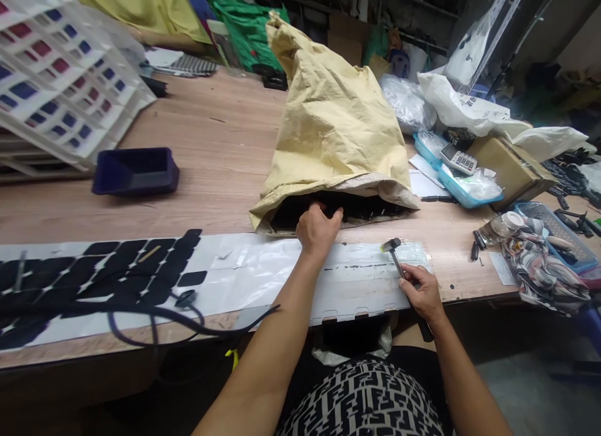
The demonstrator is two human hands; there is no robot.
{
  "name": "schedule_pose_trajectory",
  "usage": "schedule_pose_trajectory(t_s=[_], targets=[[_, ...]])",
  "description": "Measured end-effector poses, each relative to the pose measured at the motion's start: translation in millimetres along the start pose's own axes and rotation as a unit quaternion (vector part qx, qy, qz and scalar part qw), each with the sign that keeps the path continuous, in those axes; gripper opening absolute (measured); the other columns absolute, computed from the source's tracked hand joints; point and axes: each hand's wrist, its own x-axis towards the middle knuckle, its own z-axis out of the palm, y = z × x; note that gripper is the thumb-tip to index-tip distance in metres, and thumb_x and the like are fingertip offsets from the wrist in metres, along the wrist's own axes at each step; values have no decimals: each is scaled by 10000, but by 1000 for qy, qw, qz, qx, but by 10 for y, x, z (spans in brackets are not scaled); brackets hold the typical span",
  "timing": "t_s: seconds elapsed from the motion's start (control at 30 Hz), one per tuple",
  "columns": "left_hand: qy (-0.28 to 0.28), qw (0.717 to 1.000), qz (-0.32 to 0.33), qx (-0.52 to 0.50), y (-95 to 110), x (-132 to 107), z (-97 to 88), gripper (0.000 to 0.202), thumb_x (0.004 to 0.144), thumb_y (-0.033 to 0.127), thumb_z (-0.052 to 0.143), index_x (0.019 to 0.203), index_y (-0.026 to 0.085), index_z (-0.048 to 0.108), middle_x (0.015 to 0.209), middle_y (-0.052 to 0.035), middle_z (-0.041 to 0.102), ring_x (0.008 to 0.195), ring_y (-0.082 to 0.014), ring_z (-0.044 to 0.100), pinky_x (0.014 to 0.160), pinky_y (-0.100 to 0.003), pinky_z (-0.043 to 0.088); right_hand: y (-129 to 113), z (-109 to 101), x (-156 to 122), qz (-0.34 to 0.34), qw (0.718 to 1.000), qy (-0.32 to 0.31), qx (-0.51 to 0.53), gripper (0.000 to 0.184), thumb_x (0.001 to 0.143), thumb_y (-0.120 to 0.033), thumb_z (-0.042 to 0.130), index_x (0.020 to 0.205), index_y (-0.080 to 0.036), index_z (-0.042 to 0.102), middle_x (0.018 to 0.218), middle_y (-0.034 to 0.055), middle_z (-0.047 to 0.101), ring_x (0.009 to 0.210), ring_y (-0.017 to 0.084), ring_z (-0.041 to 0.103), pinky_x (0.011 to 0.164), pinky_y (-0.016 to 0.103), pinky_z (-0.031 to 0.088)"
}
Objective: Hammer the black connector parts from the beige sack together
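A large yellow sack (335, 129) lies on the table with its mouth toward me, and dark contents (370, 205) show inside it. My left hand (319, 228) reaches into that mouth. Its thumb stands apart, while the fingertips are lost in the dark opening, so its grip cannot be made out. In my right hand (422, 293) is a small hammer (397, 257), closed around the handle, head pointing away from me. Beneath the hammer head lies a white board (361, 292) with a row of dark marks.
Rows of black flat pieces (136, 267) on white sheeting and a black cable (159, 312) lie left. Behind them are a dark blue tray (136, 171) and a white crate (61, 79). Rightward stand blue baskets (469, 188), a calculator (459, 159) and a jar (500, 228). Another person's yellow garment (141, 10) shows behind.
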Motion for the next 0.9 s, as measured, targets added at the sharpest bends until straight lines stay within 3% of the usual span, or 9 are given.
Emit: schedule_pose_trajectory(t_s=[0.13,0.27,0.33,0.43,0.5,0.63,0.9], targets=[[-30,999,-14,6,-52,93,-5,255,807,406,672,931,192,733,883,-110,745,904,-291,682,790,-363,491,-15,0,1,6,1000,6,13,321,817,-218,653,1124,-223,748,785,21,618,727,172,590,686,313,519],[-34,998,12,-44,-181,-155,-178,228,824,393,651,907,200,739,820,-51,736,811,-231,669,724,-309,471,-47,-2,3,16,999,16,31,315,808,-220,659,1108,-226,755,779,16,611,724,167,586,685,308,513],[-95,988,69,-98,-263,-350,-253,240,832,417,645,924,212,731,801,-21,723,757,-198,644,679,-286,456,-58,-6,5,25,998,22,45,317,803,-221,664,1107,-227,756,784,15,612,726,165,585,689,307,512],[-229,938,214,-147,-388,-614,-268,208,853,400,635,928,224,717,838,-7,716,775,-180,619,702,-284,451,-61,-13,6,36,996,29,70,317,804,-227,669,1109,-229,756,786,9,608,723,159,581,689,303,507],[-267,910,291,-125,-448,-728,-233,168,877,360,619,919,223,706,863,-14,710,839,-192,605,766,-308,450,-57,-17,5,39,996,33,79,314,807,-231,671,1109,-230,756,785,6,604,721,157,577,689,301,503],[-248,899,351,-76,-481,-808,-174,127,895,313,606,910,216,686,872,-30,675,882,-210,565,801,-337,443,-43,-19,-3,30,997,21,65,319,811,-229,670,1118,-228,753,787,8,602,729,160,577,698,306,503],[-248,892,373,-64,-390,-818,-30,151,833,297,692,957,217,725,882,-40,653,883,-215,536,829,-360,436,-31,-26,-22,17,1000,-4,26,328,814,-229,664,1131,-228,747,792,10,612,719,159,578,695,304,508]])
